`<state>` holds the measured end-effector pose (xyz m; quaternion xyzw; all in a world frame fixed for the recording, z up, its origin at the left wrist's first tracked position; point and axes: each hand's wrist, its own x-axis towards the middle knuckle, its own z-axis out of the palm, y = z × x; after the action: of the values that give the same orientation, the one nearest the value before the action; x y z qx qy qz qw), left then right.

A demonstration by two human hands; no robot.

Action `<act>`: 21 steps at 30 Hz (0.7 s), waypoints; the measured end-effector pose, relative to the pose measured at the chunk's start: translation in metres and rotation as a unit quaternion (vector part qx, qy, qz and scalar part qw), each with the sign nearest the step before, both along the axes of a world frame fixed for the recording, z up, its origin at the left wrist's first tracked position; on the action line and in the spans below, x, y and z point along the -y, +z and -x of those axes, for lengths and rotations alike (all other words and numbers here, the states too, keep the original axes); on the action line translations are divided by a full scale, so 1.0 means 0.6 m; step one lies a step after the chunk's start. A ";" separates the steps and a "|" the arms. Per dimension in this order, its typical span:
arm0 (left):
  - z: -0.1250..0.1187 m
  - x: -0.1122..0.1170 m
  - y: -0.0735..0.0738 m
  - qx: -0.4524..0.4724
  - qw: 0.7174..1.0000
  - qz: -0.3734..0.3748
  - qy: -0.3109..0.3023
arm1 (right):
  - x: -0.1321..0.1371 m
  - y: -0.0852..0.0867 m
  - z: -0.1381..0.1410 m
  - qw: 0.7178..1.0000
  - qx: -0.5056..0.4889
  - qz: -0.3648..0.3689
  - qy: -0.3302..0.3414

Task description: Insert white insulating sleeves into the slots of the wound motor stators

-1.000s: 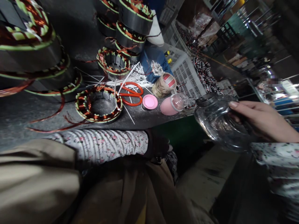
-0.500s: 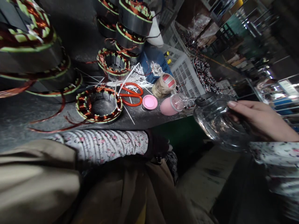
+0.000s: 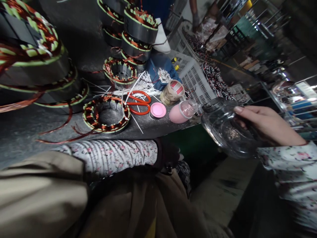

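Note:
My right hand [image 3: 266, 124] grips a clear glass jug [image 3: 224, 127], tilted with its mouth toward a pink bottle [image 3: 182, 113] standing at the bench edge. The bottle's pink lid [image 3: 158, 110] lies beside it. My left hand [image 3: 169, 155] is in a dark glove and rests low in my lap below the bench edge; its fingers are too dark to make out. A wound stator [image 3: 106, 114] with copper coils lies on the bench in front of me, orange scissors [image 3: 138, 102] just behind it.
Stacks of wound stators [image 3: 138, 29] stand at the back and at the far left [image 3: 29, 59]. White ties [image 3: 138, 84], a tape roll [image 3: 173, 91] and a white crate [image 3: 195, 77] lie behind. Another person's hand [image 3: 195, 19] works at the far top.
The jug in my right hand has shifted slightly left, closer to the pink bottle. My left hand has stayed in my lap.

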<state>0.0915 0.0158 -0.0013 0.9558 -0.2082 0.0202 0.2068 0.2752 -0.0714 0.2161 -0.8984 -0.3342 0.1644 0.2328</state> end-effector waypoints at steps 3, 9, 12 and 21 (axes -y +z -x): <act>0.008 0.000 -0.009 0.034 0.999 -0.003 0.012 | 0.006 -0.008 -0.004 0.999 -0.013 -0.028 0.010; 0.012 -0.003 -0.031 0.070 0.997 0.025 0.024 | 0.046 -0.051 -0.020 0.980 -0.091 -0.176 0.018; 0.008 -0.002 -0.029 0.065 0.995 0.069 0.029 | 0.085 -0.076 -0.018 0.959 -0.124 -0.254 0.012; 0.033 0.015 0.070 0.154 0.957 0.201 0.142 | 0.247 -0.186 0.063 0.909 -0.195 -0.365 -0.052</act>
<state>0.0714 0.0068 0.0405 0.8997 -0.0909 0.2376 0.3548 0.2372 -0.2199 0.1047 -0.7165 -0.2720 0.1903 0.6135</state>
